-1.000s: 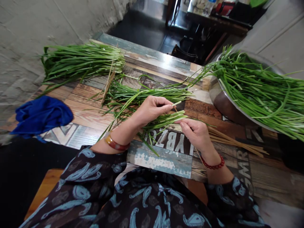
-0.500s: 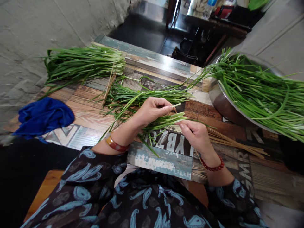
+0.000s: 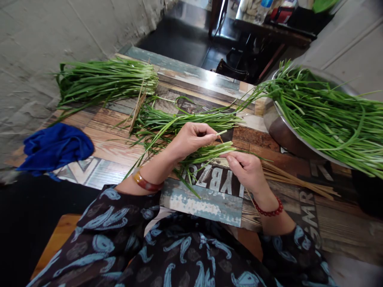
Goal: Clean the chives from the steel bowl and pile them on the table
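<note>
My left hand (image 3: pixel 194 139) pinches a green chive stalk (image 3: pixel 222 132) by its pale end, over the table's middle. Just right of it, my right hand (image 3: pixel 247 165) is closed on a thin skewer, whose shaft runs back under the wrist. Between the hands lie the pale ends of a small chive bunch (image 3: pixel 209 151). Behind them a looser chive pile (image 3: pixel 194 120) stretches across the table. A large chive bundle (image 3: pixel 107 79) lies at the back left. Thin skewers (image 3: pixel 299 180) rest right of my right hand.
A metal bowl (image 3: pixel 279 131) heaped with chives stands on the right. At the left edge lies a blue cloth (image 3: pixel 58 147). More thin sticks (image 3: pixel 137 109) lie beside the large bundle. A wall (image 3: pixel 44 48) rises on the left.
</note>
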### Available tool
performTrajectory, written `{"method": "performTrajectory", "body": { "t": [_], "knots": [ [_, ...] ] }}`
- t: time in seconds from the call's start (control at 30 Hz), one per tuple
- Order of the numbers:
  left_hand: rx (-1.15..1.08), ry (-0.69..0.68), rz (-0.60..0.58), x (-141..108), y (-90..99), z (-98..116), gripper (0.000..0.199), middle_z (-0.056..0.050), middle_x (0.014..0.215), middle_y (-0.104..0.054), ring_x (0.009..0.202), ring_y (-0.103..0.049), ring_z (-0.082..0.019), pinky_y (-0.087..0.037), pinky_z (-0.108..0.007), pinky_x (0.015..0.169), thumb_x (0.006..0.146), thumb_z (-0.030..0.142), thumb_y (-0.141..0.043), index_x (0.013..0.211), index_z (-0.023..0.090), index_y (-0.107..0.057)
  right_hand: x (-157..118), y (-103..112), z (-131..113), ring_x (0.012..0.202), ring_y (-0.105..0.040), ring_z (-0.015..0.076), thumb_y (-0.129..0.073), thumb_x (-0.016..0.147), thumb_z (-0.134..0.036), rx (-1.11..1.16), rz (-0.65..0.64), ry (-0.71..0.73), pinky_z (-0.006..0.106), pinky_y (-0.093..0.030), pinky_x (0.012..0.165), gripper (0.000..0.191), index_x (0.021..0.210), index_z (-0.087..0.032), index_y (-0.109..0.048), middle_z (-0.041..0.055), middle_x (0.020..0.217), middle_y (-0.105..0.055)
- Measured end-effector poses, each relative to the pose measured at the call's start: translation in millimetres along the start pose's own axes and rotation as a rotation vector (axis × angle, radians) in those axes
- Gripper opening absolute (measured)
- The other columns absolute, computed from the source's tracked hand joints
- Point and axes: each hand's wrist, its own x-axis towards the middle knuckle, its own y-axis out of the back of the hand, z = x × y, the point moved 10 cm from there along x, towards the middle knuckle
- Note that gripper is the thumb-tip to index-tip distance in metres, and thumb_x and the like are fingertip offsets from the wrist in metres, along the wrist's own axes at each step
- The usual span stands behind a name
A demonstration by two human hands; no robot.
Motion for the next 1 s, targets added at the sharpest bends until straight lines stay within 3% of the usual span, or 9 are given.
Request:
{"method": "performTrajectory", "body": {
  "t": [0.2, 0.4, 0.53, 0.7, 0.87, 1.0],
  "knots": [
    [0.078, -0.038, -0.01, 0, -0.1, 7, 0.024, -0.004, 0.071, -0.07, 0.065, -0.057, -0.011, -0.04, -0.023, 0.061, 0.078, 0.034, -0.072, 0.073, 0.011, -0.075, -1, 0, 0, 0.082, -0.074, 0.0204, -0.052, 0.095, -0.025, 0.006, -0.007, 0.017, 0.03, -0.057, 0.078, 0.028, 0.092, -0.018, -0.079, 0.0071, 0.094, -0.079],
    [0.071, -0.034, -0.043, 0, -2.1, 6, 0.024, -0.006, 0.076, -0.074, 0.069, -0.061, -0.013, -0.045, -0.023, 0.065, 0.078, 0.035, -0.072, 0.073, 0.011, -0.075, 0, -3, 5, 0.068, -0.069, 0.0187, -0.049, 0.096, -0.03, -0.012, -0.026, -0.026, 0.028, -0.053, 0.062, 0.032, 0.091, -0.018, -0.078, 0.0031, 0.065, -0.069],
    [0.064, -0.013, -0.066, -1, -5.6, 3, 0.024, -0.005, 0.075, -0.073, 0.068, -0.062, -0.013, -0.047, -0.024, 0.065, 0.077, 0.036, -0.073, 0.073, 0.012, -0.075, 1, -6, 8, 0.06, -0.063, 0.017, -0.048, 0.098, -0.035, 0.01, -0.032, -0.043, 0.026, -0.048, 0.054, 0.035, 0.089, -0.018, -0.077, 0.0013, 0.056, -0.06],
    [0.099, -0.046, -0.133, -1, -13.3, 5, 0.022, -0.005, 0.075, -0.073, 0.07, -0.062, -0.014, -0.048, -0.024, 0.068, 0.078, 0.031, -0.07, 0.068, 0.013, -0.075, 1, -9, 15, 0.057, -0.059, 0.0152, -0.047, 0.099, -0.04, 0.028, -0.052, -0.05, 0.025, -0.045, 0.052, 0.038, 0.088, -0.017, -0.075, 0.0009, 0.057, -0.059],
    [0.099, -0.091, -0.16, -1, -13.8, 11, 0.021, -0.008, 0.092, -0.075, 0.085, -0.065, -0.017, -0.05, -0.027, 0.079, 0.079, 0.033, -0.071, 0.086, 0.015, -0.079, -2, -10, 23, 0.06, -0.059, 0.0143, -0.049, 0.099, -0.044, 0.091, -0.063, -0.078, 0.024, -0.044, 0.053, 0.039, 0.086, -0.018, -0.074, 0.0008, 0.06, -0.06],
    [0.071, -0.034, -0.27, -3, -24.1, 4, 0.028, -0.005, 0.08, -0.072, 0.072, -0.061, -0.014, -0.046, -0.023, 0.067, 0.081, 0.039, -0.069, 0.084, 0.012, -0.077, -1, -10, 19, 0.057, -0.057, 0.0133, -0.049, 0.099, -0.043, 0.096, -0.07, -0.066, 0.024, -0.044, 0.054, 0.039, 0.082, -0.018, -0.074, 0.0001, 0.059, -0.059]
  ]
}}
